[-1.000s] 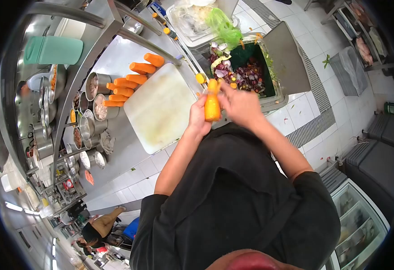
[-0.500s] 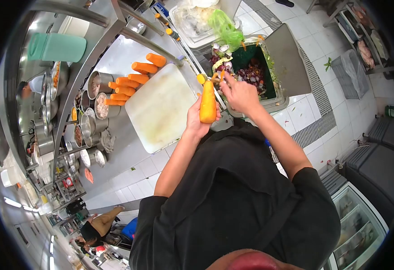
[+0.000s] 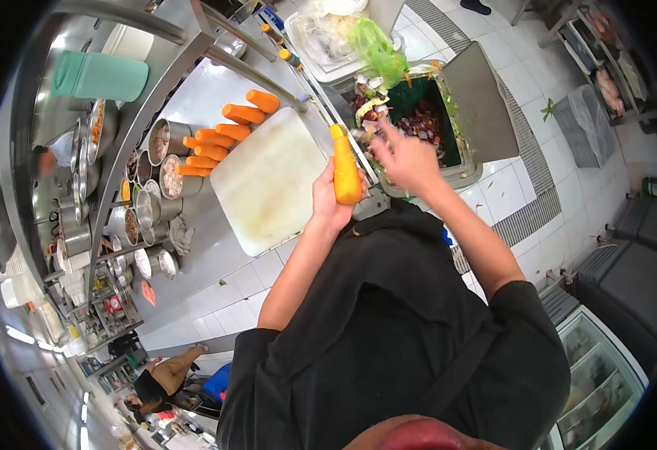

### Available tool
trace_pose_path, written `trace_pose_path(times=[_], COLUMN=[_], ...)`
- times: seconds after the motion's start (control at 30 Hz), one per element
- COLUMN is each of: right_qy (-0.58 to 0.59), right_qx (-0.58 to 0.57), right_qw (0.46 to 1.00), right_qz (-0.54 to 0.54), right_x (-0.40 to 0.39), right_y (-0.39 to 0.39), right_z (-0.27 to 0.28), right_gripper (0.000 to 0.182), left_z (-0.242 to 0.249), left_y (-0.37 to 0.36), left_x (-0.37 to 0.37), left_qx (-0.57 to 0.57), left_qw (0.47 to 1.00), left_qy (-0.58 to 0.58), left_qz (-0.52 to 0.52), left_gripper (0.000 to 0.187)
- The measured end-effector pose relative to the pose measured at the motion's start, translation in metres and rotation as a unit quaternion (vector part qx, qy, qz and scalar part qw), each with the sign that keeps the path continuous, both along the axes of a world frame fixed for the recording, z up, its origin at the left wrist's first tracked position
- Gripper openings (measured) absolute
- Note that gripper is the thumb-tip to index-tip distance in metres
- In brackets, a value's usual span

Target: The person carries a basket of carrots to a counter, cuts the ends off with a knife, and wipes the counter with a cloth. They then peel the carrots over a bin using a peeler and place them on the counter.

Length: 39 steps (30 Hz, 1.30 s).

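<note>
My left hand (image 3: 334, 191) is wrapped round a large orange carrot (image 3: 348, 178), its narrow end pointing up and away from me. Beside it, my right hand (image 3: 411, 159) hovers at the near edge of a green-lined waste bin (image 3: 452, 135), smeared by motion. A small blurred tool, by its look a peeler (image 3: 364, 136), shows at its fingers, close to the carrot but apart from it. Several peeled-looking carrots (image 3: 233, 131) lie in a row along the far left edge of a white cutting board (image 3: 272, 180). Vegetable scraps (image 3: 422, 124) lie in the bin.
Metal pots (image 3: 169, 176) with food stand left of the board, under a steel shelf frame (image 3: 148, 97) bearing a green container (image 3: 111, 76). A tray with plastic bags (image 3: 328, 41) lies beyond the bin. Another person (image 3: 156, 386) is at the lower left.
My right hand has shifted slightly right and away from the carrot, its fingers now more spread and blurred. Orange peel strips near its fingertips no longer show. My left hand holds the carrot nearly still.
</note>
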State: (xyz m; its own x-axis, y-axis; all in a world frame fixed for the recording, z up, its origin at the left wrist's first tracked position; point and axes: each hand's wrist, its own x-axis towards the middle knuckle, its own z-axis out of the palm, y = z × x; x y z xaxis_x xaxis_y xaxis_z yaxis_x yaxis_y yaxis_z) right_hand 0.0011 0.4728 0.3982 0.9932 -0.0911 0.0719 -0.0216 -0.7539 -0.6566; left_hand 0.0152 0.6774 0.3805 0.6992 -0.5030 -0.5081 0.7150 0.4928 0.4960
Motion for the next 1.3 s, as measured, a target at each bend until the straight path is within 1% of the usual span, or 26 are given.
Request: trace_pose_path(times=[0.03,0.07,0.1,0.13,0.17,0.23,0.3,0.37,0.43,0.47,0.5,0.57,0.63,0.7,0.73,0.77,0.83,0.9,0.93,0.97,1.03,1.1,1.17,1.2,1.23,1.3], right_qy=[-0.042,-0.079,-0.035,-0.041,-0.046,0.007,-0.017,-0.114,-0.099,-0.065,-0.03,0.051,0.028,0.016,-0.041,-0.047,-0.056,-0.069,-0.014,0.012,0.047,-0.029,-0.052,-0.04,-0.025,0.036], right_qx=[0.038,0.007,-0.016,-0.018,-0.019,-0.018,0.0,0.053,0.008,0.009,0.011,0.004,-0.001,0.073,0.142,0.034,-0.014,0.015,-0.013,-0.006,0.006,0.07,0.021,0.012,0.003,0.02], right_qw=[0.998,0.993,0.991,0.994,0.996,1.0,1.0,0.983,0.987,0.994,0.998,0.999,0.999,0.997,0.987,0.99,0.989,0.996,0.999,1.0,0.999,0.996,0.99,0.991,0.992,0.997], right_qz=[0.031,0.085,0.125,0.1,0.074,-0.001,0.001,0.134,0.13,0.091,0.054,0.019,-0.032,0.011,0.06,0.131,0.135,0.058,0.032,0.015,0.006,0.043,0.13,0.125,0.121,0.06], right_x=[-0.018,-0.036,-0.05,-0.048,-0.048,-0.029,-0.033,-0.051,-0.05,-0.036,-0.021,0.007,0.012,-0.009,-0.025,-0.04,-0.046,-0.019,-0.001,0.015,0.02,-0.008,-0.042,-0.041,-0.041,-0.013], right_y=[0.013,0.026,0.034,0.037,0.041,0.023,0.016,0.018,0.025,0.019,0.014,-0.002,-0.002,0.007,0.018,0.024,0.032,0.022,0.012,0.002,-0.005,0.01,0.026,0.029,0.029,0.018], right_z=[0.011,0.023,0.044,0.037,0.026,0.009,0.012,0.039,0.029,0.023,0.017,-0.012,-0.013,0.007,0.022,0.037,0.038,0.022,0.019,-0.002,-0.002,0.006,0.031,0.033,0.033,0.024], right_gripper=[0.057,0.057,0.051,0.052,0.052,0.056,0.055,0.053,0.052,0.052,0.052,0.05,0.051,0.053,0.054,0.053,0.053,0.052,0.05,0.049,0.051,0.054,0.059,0.058,0.056,0.052], left_z=[-0.001,0.005,0.014,0.019,0.014,0.006,0.011,0.014,0.021,0.023,0.02,0.009,0.014,0.019,0.024,0.027,0.025,0.031,0.023,0.025,0.031,0.025,0.031,0.016,0.013,0.01], left_y=[-0.004,-0.009,-0.017,-0.023,-0.017,-0.005,-0.006,-0.009,-0.005,-0.005,-0.001,0.009,0.003,-0.006,-0.011,-0.013,-0.012,-0.008,-0.002,-0.003,-0.008,-0.012,-0.024,-0.016,-0.011,-0.003], left_x=[-0.003,-0.006,-0.005,-0.004,-0.003,0.0,-0.003,-0.005,-0.015,-0.015,-0.014,-0.013,-0.011,-0.01,-0.005,0.0,0.005,-0.001,-0.002,-0.006,-0.007,0.0,0.006,0.006,0.006,0.003], left_qx=[0.039,0.041,0.053,0.065,0.064,0.034,0.037,0.037,0.028,0.016,0.015,-0.074,-0.042,-0.011,0.013,0.036,0.004,0.04,-0.018,-0.019,0.013,0.024,0.078,0.028,0.027,-0.043], left_qw=[0.997,0.997,0.99,0.978,0.978,0.996,0.996,0.993,0.997,0.999,0.999,0.992,0.997,1.0,0.997,0.986,0.988,0.998,0.998,0.998,0.998,0.999,0.975,0.984,0.984,0.997], left_qy=[0.022,0.025,0.059,0.092,0.092,0.021,0.008,0.037,0.038,0.032,0.031,-0.032,-0.027,-0.017,0.033,0.079,0.071,0.032,-0.018,-0.018,0.002,0.013,0.149,0.122,0.124,0.052], left_qz=[0.06,0.061,0.118,0.175,0.174,0.082,0.076,0.107,0.065,0.026,0.026,-0.094,-0.057,-0.011,0.067,0.144,0.14,0.024,-0.056,-0.057,-0.058,-0.032,0.148,0.129,0.128,-0.033], left_gripper=[0.043,0.043,0.043,0.043,0.043,0.043,0.044,0.043,0.043,0.044,0.044,0.045,0.046,0.047,0.048,0.048,0.05,0.049,0.05,0.05,0.05,0.048,0.047,0.044,0.044,0.041])
